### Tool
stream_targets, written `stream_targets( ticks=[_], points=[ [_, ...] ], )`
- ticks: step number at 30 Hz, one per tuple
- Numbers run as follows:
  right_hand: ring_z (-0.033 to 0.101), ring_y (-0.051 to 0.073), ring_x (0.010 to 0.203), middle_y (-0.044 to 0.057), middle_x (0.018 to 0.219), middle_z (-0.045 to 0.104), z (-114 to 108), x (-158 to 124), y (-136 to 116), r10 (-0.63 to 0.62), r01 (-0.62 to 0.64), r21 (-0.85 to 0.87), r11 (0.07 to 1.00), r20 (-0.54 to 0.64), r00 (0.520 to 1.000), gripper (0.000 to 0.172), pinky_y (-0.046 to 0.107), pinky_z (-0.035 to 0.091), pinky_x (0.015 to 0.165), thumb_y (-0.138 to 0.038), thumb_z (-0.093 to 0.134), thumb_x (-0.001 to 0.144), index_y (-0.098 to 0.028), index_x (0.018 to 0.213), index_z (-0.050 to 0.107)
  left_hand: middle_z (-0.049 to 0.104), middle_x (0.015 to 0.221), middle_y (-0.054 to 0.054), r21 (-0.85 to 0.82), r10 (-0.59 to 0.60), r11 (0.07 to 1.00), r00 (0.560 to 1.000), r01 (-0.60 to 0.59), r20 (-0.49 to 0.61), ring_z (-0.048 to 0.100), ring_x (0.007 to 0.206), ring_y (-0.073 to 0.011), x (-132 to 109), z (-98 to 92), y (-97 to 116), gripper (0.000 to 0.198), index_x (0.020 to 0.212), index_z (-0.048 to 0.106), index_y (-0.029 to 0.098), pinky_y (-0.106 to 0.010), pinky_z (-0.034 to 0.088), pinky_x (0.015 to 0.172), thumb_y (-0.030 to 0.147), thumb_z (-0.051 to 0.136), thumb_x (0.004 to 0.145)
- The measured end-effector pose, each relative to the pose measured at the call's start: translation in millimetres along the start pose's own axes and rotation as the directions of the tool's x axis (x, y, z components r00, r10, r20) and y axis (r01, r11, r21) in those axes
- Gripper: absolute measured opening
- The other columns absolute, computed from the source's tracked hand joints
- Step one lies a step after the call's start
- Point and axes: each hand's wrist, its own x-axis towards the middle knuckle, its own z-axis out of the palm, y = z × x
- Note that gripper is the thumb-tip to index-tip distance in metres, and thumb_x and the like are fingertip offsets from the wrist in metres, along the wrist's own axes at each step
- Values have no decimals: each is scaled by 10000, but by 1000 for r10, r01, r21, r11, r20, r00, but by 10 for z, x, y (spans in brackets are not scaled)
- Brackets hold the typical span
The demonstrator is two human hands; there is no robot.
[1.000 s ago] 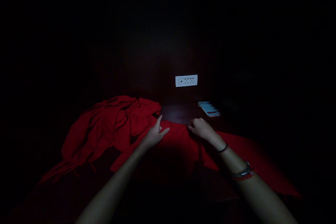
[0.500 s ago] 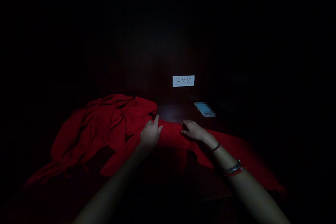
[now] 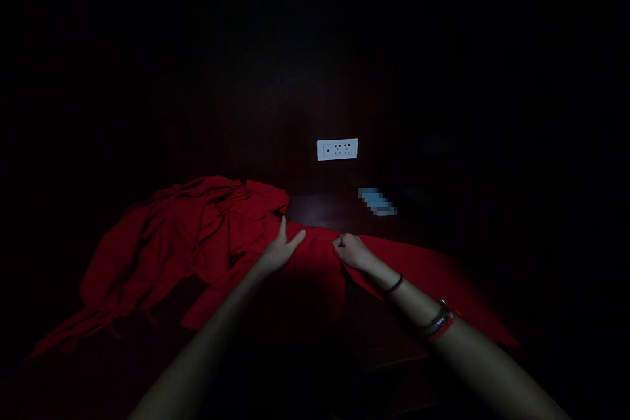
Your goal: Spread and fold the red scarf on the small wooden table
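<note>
A large red scarf [image 3: 418, 262] lies across a dark surface, bunched into folds on the left and flatter toward the right. Thin fringe-like strands trail from its lower left end. My left hand [image 3: 276, 254] rests on the scarf's middle with thumb and forefinger spread apart. To its right, my right hand [image 3: 352, 251] is closed, pinching a bit of the scarf between thumb and fingers. Below the hands, part of the cloth fades into shadow.
A white wall socket plate [image 3: 337, 149] is on the dark panel behind. In front of it lies a flat, phone-like object [image 3: 377, 202] with a pixelated surface. Most of the surroundings are too dark to make out.
My right hand has gone from loosely spread fingers to a closed pinch on the scarf. My left hand has turned slightly, its thumb opening wider. The view has shifted a little.
</note>
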Motion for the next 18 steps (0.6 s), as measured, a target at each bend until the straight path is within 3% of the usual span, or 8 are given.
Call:
stream_targets(
  ticks=[2, 4, 7, 10, 14, 18],
  points=[
    [373, 51, 470, -24, 470, 434, 22, 26, -28, 82, -82, 5, 997, -53, 995, 280, 164, 231, 435, -167, 401, 731, -89, 542, 592, 415, 1229, -174, 83, 20, 996, 999, -22, 29, 438, 1086, -253, -38, 17, 19, 793, 1326, 61, 94, -310, 366, 850, 383, 489, 724],
    [352, 52, 455, -19, 458, 426, 48, 50, -41, 108, -109, -8, 994, -93, 990, 314, 175, 222, 431, -205, 396, 746, -95, 516, 579, 509, 1122, -182, 173, 9, 985, 999, -16, 40, 515, 990, -247, -59, 33, 32, 742, 1326, 57, 88, -305, 396, 782, 301, 462, 742],
    [368, 60, 463, -7, 487, 468, 111, 70, -53, 80, -86, -43, 995, -125, 989, 306, 179, 240, 445, -195, 390, 742, -106, 518, 579, 610, 909, -149, 275, -10, 962, 999, 1, 32, 588, 812, -208, -62, 52, 42, 630, 1326, 58, 80, -279, 411, 690, 212, 348, 782],
    [457, 81, 590, 17, 648, 557, 180, 88, -78, -2, -17, -103, 995, -178, 984, 200, 162, 304, 530, -125, 425, 684, -125, 605, 608, 629, 776, -120, 338, 18, 941, 1000, -25, 23, 596, 711, -186, -62, 66, 54, 609, 1322, 42, 58, -255, 407, 630, 180, 300, 784],
    [503, 130, 761, 55, 814, 576, 208, 151, -157, -45, 12, -195, 981, -166, 985, 184, 190, 350, 650, -142, 458, 663, -150, 716, 634, 635, 784, -128, 326, 26, 945, 1000, -27, 5, 598, 727, -205, -77, 75, 65, 598, 1322, 64, 54, -271, 414, 638, 199, 296, 791],
    [500, 187, 872, 90, 915, 559, 155, 232, -271, -42, 21, -291, 957, -67, 997, 211, 236, 370, 673, -142, 470, 646, -157, 770, 641, 592, 987, -163, 178, 42, 983, 999, -43, 6, 573, 876, -233, -56, 85, 31, 597, 1324, 94, 68, -302, 420, 731, 226, 324, 795]
  ],
)
